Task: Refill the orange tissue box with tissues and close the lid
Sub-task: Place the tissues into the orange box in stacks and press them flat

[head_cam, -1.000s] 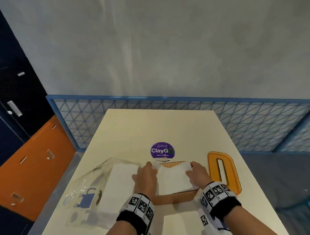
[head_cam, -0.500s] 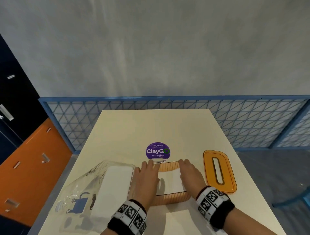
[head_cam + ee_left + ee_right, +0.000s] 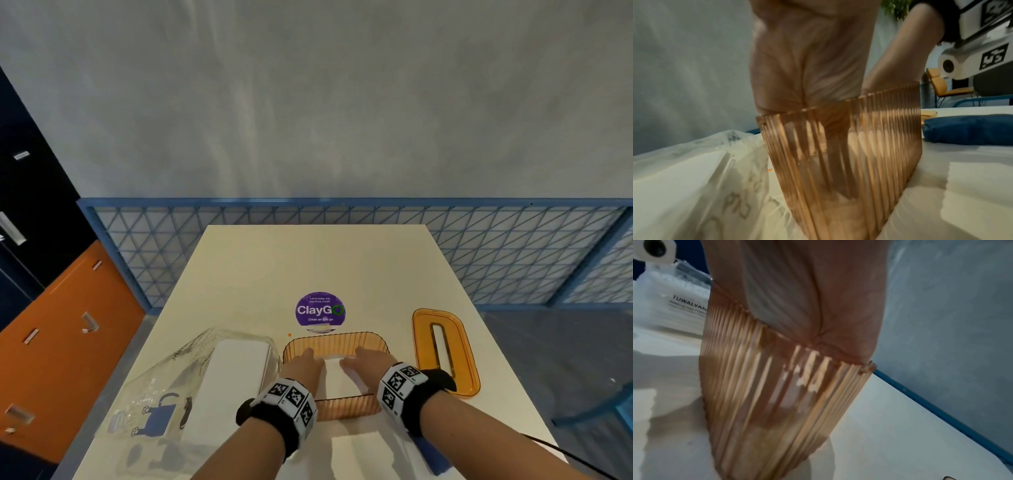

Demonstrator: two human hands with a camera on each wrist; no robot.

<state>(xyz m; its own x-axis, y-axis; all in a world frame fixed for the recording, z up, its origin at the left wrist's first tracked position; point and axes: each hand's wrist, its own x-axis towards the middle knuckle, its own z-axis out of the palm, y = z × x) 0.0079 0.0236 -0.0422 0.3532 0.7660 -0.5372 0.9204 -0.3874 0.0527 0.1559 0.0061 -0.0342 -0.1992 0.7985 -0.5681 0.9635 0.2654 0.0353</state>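
Observation:
The orange ribbed tissue box [image 3: 346, 406] stands open on the table in front of me. A white tissue stack [image 3: 332, 377] lies inside it. My left hand [image 3: 303, 363] and right hand [image 3: 363, 359] reach down into the box side by side, fingers straight, pressing on the stack. The orange slotted lid [image 3: 445, 353] lies flat on the table to the right of the box. In the wrist views each palm, left hand [image 3: 812, 56] and right hand [image 3: 807, 296], dips behind the box wall [image 3: 849, 154] [image 3: 777, 402], which blurs the fingers.
A clear plastic pack [image 3: 205, 377] with more white tissues lies just left of the box. A loose white tissue [image 3: 359, 445] and a blue cloth [image 3: 431, 455] sit near the front edge. A purple sticker [image 3: 320, 309] is behind the box. A blue mesh fence [image 3: 479, 246] borders the table.
The tissue stack, held above the rim a second ago, has gone down into the box. Both hands have moved from its ends onto its top and sunk in after it.

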